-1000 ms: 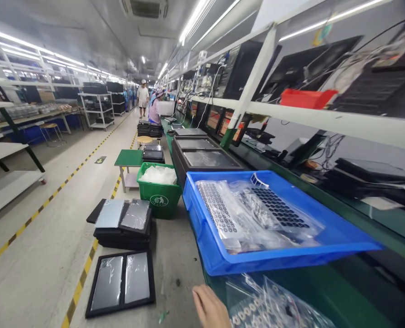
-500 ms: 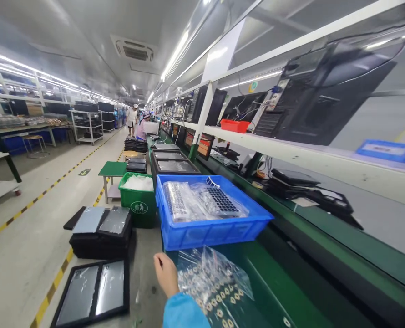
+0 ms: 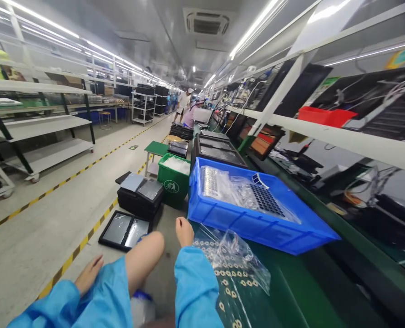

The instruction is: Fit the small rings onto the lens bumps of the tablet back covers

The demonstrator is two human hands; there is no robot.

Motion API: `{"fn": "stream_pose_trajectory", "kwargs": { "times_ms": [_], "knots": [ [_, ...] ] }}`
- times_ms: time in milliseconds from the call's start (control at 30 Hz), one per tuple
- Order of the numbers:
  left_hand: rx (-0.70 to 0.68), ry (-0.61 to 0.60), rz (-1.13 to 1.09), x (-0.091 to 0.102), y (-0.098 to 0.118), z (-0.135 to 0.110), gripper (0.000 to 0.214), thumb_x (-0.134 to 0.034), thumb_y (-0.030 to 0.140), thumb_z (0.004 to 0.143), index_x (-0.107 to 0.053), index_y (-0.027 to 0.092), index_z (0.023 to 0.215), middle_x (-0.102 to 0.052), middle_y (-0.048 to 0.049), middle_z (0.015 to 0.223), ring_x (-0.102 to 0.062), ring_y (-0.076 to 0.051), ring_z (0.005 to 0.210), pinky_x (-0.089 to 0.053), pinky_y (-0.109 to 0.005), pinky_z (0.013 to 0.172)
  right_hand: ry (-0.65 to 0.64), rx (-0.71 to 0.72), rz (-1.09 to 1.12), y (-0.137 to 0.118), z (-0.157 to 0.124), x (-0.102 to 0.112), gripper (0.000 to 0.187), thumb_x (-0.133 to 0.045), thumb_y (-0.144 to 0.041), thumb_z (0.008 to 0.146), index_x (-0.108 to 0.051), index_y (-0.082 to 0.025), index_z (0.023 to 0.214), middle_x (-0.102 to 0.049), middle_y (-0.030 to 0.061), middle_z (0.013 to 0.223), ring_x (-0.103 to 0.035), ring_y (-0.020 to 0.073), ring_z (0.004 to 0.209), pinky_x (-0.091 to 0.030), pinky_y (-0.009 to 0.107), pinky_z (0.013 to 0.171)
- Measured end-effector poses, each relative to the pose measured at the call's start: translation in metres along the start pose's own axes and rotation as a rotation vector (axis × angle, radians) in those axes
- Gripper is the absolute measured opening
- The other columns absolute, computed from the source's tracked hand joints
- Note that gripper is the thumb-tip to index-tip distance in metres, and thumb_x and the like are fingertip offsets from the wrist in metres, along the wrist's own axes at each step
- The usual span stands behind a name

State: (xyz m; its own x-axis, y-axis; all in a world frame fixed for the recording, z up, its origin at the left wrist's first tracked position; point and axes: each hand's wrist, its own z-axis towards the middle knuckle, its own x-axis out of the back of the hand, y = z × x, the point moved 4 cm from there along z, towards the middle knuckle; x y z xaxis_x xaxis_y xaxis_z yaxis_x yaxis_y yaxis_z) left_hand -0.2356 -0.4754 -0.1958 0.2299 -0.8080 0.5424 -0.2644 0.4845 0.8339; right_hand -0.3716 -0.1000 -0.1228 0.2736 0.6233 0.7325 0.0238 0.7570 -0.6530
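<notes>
Two bare hands reach out of blue sleeves at the bottom of the view. The right hand [image 3: 184,231] points upward, its fingers [image 3: 181,223] pressed together in a loose bunch and pinching nothing visible. It is just beside a clear plastic bag [image 3: 233,259] of small gold rings, which lies on a green workbench [image 3: 291,284]. The left hand [image 3: 89,274] is lower, over the gray floor [image 3: 38,237], its fingers [image 3: 98,262] slightly spread and empty. A bare knee [image 3: 147,253] rises between the two hands. Just past the bag, a blue plastic crate [image 3: 250,228] sits on the bench, holding a clear bag of black key sheets [image 3: 264,199]. To the crate's left stand a green bin [image 3: 171,191] of white plastic and a stack of black trays [image 3: 139,202] with silver panels. One more black tray [image 3: 124,230] lies flat on the floor. Far down the aisle, a co-worker [image 3: 190,117] sits at the bench.
</notes>
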Motion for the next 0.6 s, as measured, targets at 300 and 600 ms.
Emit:
{"fn": "stream_pose_trajectory", "kwargs": {
  "times_ms": [300, 600],
  "knots": [
    [-0.192, -0.017, -0.137, 0.025, -0.013, 0.03, 0.06, -0.06, 0.05, 0.079, -0.051, 0.018, 0.129, -0.045, -0.0114, 0.143, -0.034, -0.03, 0.137, -0.023, -0.05, 0.116, 0.001, -0.048, 0.032, 0.013, 0.014, 0.0, 0.027, -0.056, -0.034, 0.094, -0.059, -0.016, 0.114, -0.062, 0.0069, 0.113, -0.063, 0.0187, 0.094, -0.054, 0.038, 0.081],
    [0.151, 0.03, -0.135, 0.125, -0.132, 0.128, 0.082, -0.039, 0.071, 0.072, -0.039, 0.019, 0.135, -0.065, -0.0118, 0.113, -0.056, -0.034, 0.12, -0.051, -0.043, 0.097, 0.068, -0.162, 0.017, 0.005, 0.021, 0.0, 0.027, -0.056, -0.035, 0.094, -0.059, -0.016, 0.114, -0.061, 0.0066, 0.114, -0.062, 0.0196, 0.095, -0.054, 0.038, 0.082]
  ]
}}
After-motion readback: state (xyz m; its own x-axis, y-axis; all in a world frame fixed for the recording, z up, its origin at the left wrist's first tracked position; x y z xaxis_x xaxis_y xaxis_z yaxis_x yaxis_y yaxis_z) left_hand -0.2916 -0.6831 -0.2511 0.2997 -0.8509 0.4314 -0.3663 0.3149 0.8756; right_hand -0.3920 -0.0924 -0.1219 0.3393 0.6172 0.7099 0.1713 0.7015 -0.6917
